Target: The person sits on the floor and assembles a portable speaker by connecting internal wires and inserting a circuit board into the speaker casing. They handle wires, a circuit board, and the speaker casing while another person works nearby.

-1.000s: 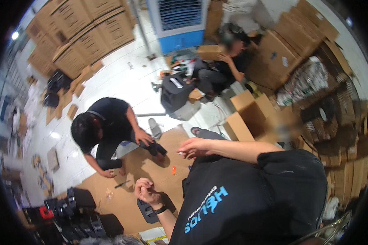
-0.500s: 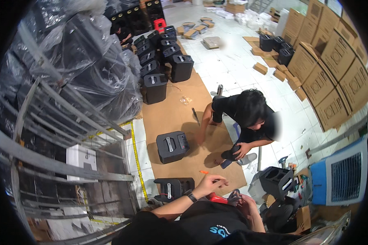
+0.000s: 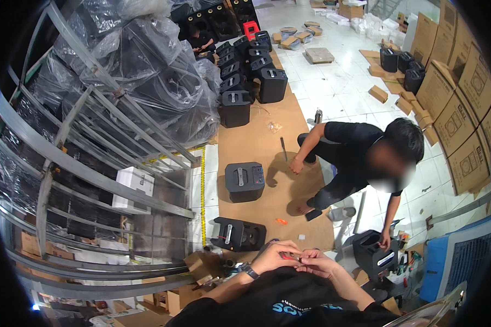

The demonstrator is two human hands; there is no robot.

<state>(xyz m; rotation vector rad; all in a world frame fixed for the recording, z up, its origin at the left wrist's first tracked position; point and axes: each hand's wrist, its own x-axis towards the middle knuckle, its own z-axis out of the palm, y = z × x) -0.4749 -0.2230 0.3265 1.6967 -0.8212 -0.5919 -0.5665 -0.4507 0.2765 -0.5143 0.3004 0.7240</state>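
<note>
My left hand, a dark watch on its wrist, is closed round a small red object just in front of my body. The fingers of my right hand pinch together at the dark end of that object, touching my left fingertips. Its kind is too small to make out. Beyond my left hand a black speaker lies on the cardboard with its round opening showing. Farther off stands another black speaker with a handle and control panel on top. An orange scrap and a white piece lie nearby.
A co-worker in black bends over at the right, one hand on a black speaker cabinet. Metal railing runs along the left. Several speakers line the cardboard sheet. Boxes and a blue cooler stand right.
My hands, apart before, have come together at the small red object. The co-worker has leaned right and reached down to the speaker cabinet. My view has shifted, moving the scene rightward.
</note>
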